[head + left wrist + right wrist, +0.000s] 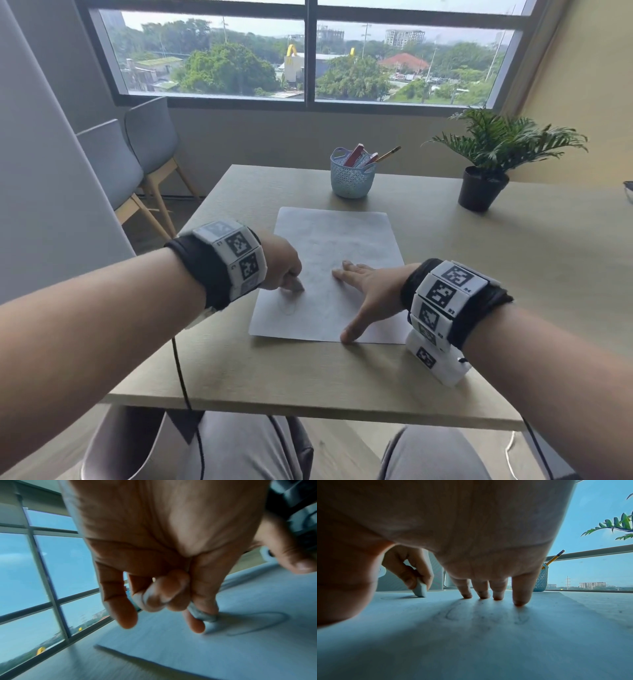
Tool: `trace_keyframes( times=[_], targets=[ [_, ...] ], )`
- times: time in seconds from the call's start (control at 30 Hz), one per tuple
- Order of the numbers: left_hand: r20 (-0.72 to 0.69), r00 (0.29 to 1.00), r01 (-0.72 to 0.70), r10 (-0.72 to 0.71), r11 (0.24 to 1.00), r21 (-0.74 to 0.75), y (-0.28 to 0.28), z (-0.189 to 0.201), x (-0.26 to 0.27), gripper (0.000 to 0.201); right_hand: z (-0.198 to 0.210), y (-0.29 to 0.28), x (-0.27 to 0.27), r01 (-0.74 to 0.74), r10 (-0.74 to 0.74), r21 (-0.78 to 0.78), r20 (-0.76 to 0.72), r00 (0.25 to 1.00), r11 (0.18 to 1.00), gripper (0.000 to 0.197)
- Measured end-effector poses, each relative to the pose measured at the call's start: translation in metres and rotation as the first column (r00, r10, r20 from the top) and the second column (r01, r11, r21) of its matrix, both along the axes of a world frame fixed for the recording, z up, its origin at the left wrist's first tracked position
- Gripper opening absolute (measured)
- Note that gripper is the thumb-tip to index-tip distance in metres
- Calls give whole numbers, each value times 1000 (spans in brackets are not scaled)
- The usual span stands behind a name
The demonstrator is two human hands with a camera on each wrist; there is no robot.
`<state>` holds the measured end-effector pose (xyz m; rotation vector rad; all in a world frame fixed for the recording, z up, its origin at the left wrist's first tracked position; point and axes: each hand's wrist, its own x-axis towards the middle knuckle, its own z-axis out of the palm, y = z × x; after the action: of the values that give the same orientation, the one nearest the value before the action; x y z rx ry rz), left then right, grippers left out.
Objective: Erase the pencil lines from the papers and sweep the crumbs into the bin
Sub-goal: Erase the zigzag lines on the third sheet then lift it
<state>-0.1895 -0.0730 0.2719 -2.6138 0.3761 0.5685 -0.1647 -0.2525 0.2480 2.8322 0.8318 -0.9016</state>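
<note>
A white sheet of paper [329,274] with faint pencil lines lies on the wooden table [479,274]. My left hand [284,270] pinches a small white eraser [297,285] between thumb and fingers, its tip pressed on the paper's left part beside a pencil loop [257,626]. The eraser [205,618] [420,589] shows in both wrist views. My right hand [366,291] lies flat on the paper's lower right, fingers spread and fingertips [481,595] pressing down. Faint scribbles [453,615] lie under the right palm.
A light blue basket [352,178] holding a pencil and red items stands behind the paper. A potted plant [486,171] stands at the back right. Grey chairs [137,164] stand left of the table. The table's near edge [308,407] runs above my knees.
</note>
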Motion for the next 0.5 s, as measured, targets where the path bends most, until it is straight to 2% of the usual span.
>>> trace_keyframes(
  times=[0.1, 0.3, 0.5],
  targets=[
    [-32, 999, 20, -20, 1000, 8, -2, -1, -6, 41, -1, 0, 0, -4, 4, 1, 4, 1000, 1000, 120],
    [23, 998, -53, 54, 997, -52, 4, 1, 5, 40, 0, 0, 0, 0, 0, 8, -1, 1000, 1000, 120],
    [-9, 1000, 11, -11, 1000, 28, 0, -2, -9, 39, 0, 0, 0, -7, 7, 17, -13, 1000, 1000, 118]
  ],
)
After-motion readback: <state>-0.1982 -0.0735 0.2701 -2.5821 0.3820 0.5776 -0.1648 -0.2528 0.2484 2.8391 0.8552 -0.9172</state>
